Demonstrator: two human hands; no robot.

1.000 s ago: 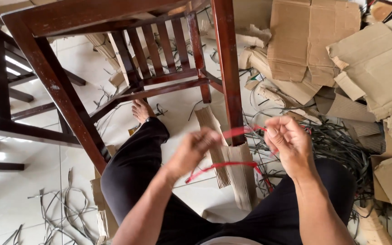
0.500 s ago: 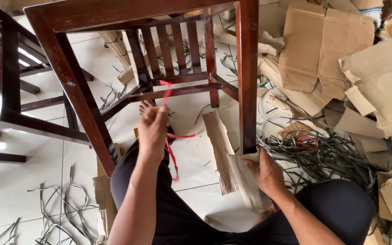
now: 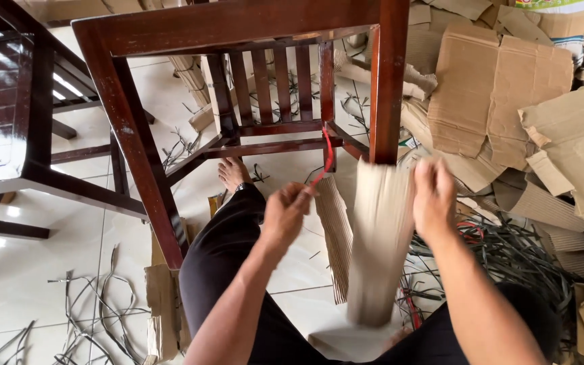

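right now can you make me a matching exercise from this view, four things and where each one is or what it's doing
Things:
1. left hand
2. right hand
3. dark wooden chair
4. flat cardboard pieces

Places or states:
A. piled on the floor at the right
B. pinching a red string
C. standing over the person's legs
D. gripping a strip of corrugated cardboard

Pairs: 1-B, 2-D, 3-C, 4-A
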